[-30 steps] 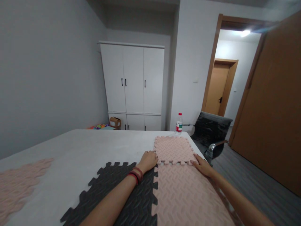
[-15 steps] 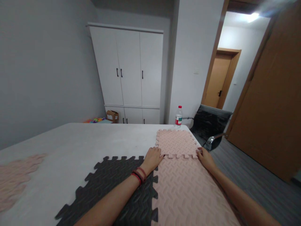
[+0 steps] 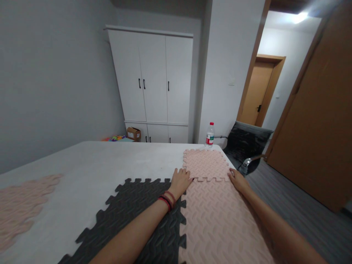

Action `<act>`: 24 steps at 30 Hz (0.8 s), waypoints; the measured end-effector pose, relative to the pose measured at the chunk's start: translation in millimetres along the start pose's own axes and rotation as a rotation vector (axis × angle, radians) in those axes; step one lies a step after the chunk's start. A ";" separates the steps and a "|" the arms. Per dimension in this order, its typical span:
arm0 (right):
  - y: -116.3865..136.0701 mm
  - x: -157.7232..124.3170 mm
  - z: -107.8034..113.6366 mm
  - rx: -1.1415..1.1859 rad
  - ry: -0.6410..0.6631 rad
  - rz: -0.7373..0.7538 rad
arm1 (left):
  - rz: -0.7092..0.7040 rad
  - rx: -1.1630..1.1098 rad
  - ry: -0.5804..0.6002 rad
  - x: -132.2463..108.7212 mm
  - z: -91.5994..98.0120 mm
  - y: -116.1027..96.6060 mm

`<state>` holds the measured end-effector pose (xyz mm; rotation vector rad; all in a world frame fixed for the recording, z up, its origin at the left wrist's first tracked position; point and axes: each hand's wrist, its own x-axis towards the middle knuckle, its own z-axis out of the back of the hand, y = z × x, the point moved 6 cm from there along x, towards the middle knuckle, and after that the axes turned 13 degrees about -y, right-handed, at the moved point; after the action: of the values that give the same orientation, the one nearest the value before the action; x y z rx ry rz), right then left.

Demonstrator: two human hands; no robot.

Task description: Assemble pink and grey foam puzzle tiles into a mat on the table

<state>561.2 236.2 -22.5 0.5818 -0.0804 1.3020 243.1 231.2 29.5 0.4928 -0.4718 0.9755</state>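
Note:
Two pink foam mat tiles meet end to end along a toothed seam: a far pink tile (image 3: 206,163) and a near pink tile (image 3: 217,220). My left hand (image 3: 180,180) lies with fingers stretched out at the left end of the seam, its thumb touching the far tile's corner. At the right end, my right hand (image 3: 238,179) is closed on the pink tile's edge by the seam, the grip partly hidden. A black foam mat tile (image 3: 129,212) lies under my left forearm, its teeth beside the near pink tile's left edge.
Another pink tile (image 3: 22,205) lies at the left on the white table (image 3: 110,161). A plastic bottle with a red cap (image 3: 210,136) stands at the far right corner. Beyond the right edge is a black chair (image 3: 246,143). A white cabinet (image 3: 154,80) and cardboard box (image 3: 134,134) are behind.
The view has shifted slightly. Both hands stay at the ends of the seam between the pink tiles, and the tiles show no clear movement.

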 end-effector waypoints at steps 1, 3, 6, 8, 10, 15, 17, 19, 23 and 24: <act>1.7 -1.1 0.3 -0.014 0.004 0.005 | 0.005 0.003 0.004 0.2 0.5 0.0; 4.4 -3.4 0.0 -0.044 0.016 0.013 | 0.002 0.002 0.014 0.9 1.0 0.2; 6.3 -6.2 -3.4 -0.088 0.063 0.015 | -0.028 -0.013 0.040 2.9 0.4 2.2; 6.1 -7.2 -6.2 -0.117 0.106 0.011 | -0.057 -0.028 0.061 4.5 -0.8 4.8; 5.5 -7.0 -7.5 -0.145 0.144 0.006 | -0.081 -0.040 0.078 6.2 -1.8 7.7; 12.7 -1.5 -5.6 -0.194 0.216 0.027 | -0.126 -0.061 0.090 11.2 1.2 6.4; 23.4 -0.4 -7.6 -0.205 0.223 0.051 | -0.141 -0.068 0.078 13.1 5.5 0.4; 36.5 -1.6 -12.8 -0.209 0.217 0.064 | -0.172 -0.085 0.063 14.7 10.6 -8.4; 53.6 -7.2 -24.8 -0.220 0.188 0.006 | -0.319 -0.172 0.090 14.9 14.4 -27.8; 55.3 -7.9 -26.8 -0.221 0.188 -0.006 | -0.350 -0.194 0.108 14.5 13.6 -30.7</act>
<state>500.9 249.2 -28.6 0.2697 -0.0663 1.3160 274.5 218.4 43.2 0.3311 -0.3630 0.6090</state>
